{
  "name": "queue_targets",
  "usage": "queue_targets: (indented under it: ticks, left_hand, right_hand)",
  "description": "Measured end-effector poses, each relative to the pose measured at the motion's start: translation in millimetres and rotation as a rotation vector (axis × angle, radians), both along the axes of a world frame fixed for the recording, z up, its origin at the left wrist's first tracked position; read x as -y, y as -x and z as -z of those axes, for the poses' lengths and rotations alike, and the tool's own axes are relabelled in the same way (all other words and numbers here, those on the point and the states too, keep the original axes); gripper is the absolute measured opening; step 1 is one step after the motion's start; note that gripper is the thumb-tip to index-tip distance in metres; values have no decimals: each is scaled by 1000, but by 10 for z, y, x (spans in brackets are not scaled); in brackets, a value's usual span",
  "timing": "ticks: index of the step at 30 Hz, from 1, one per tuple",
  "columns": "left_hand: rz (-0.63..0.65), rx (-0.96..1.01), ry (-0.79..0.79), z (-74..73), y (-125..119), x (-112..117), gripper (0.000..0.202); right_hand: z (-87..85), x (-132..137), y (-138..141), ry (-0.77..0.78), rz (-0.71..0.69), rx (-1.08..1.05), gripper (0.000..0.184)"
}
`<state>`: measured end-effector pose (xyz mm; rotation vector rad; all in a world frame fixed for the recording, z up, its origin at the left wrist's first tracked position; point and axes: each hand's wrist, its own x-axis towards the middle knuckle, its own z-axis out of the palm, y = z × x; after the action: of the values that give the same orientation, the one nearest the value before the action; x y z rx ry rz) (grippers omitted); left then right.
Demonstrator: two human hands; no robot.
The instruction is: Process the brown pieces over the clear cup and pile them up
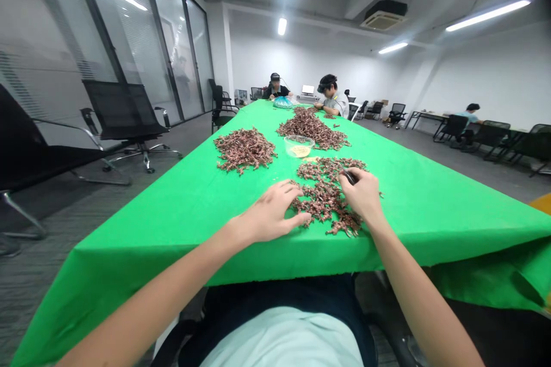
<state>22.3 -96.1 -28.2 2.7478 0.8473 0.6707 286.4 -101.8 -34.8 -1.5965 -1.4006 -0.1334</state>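
Observation:
My left hand (273, 212) rests palm down at the left edge of a loose spread of small, knobbly reddish-brown dried pieces (321, 200). Its thumb and fingers are apart, and its fingertips touch the pieces. Over the right side of the same spread, my right hand (362, 192) is closed around dark tweezers (350, 176), whose thin tip points away from me into the pieces. Whether the tip grips anything is too small to tell. Just beyond the spread stands a clear round plastic bowl (298, 146) with pale yellowish bits in its bottom.
A green cloth (206, 195) covers the long table. Heaps of the same pieces lie at the left (245, 150) and behind the bowl (314, 128). Two people sit at the far end near a blue plastic bag (283, 102). Black office chairs (124, 112) stand left.

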Motion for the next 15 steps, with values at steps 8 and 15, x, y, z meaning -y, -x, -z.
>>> queue_targets:
  ticks: [8,15]
  left_hand:
    - [7,-9,-38,89,138,204,63]
    - [-35,26,-141,108,141,245,51]
  right_hand:
    - [122,150,-26,-25,-239,-266,26]
    - [208,193,-2,-54,-264,-248,24]
